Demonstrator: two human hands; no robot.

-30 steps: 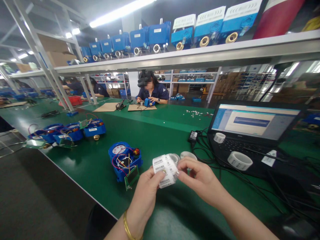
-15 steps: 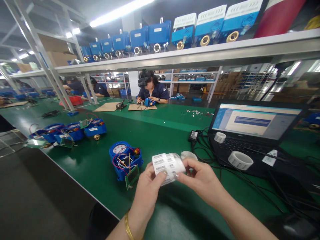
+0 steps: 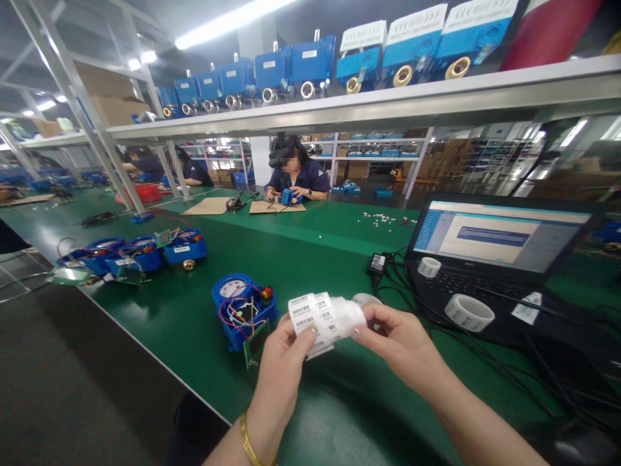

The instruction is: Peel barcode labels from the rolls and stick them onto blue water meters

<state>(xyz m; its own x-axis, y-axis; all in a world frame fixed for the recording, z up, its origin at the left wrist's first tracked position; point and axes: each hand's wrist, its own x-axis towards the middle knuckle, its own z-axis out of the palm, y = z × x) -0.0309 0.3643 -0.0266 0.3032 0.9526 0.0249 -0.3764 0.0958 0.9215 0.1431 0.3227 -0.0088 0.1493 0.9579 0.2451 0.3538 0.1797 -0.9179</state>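
A white strip of barcode labels [image 3: 310,317] is stretched between my two hands above the green table. My left hand [image 3: 286,356] is closed on its left part, thumb lying over the printed front. At the right end my right hand [image 3: 392,333] pinches the strip's curled, blank-looking portion between thumb and fingers. Just left of my left hand stands an opened blue meter [image 3: 242,310] with loose wires and a small green circuit board [image 3: 256,344] leaning at its front. Behind my right hand a label roll [image 3: 366,299] is partly hidden.
To the right a laptop [image 3: 490,246] is on, with label rolls [image 3: 469,312] on and beside its keyboard and black cables around it. Several opened blue meters [image 3: 140,254] stand at left. Overhead runs a shelf [image 3: 339,107] of blue meters. Across the table a co-worker [image 3: 295,171] handles a meter.
My hands have moved slightly apart, the right one shifting right, so more of the label strip is drawn out between them. The strip's left part has tilted and shifted left.
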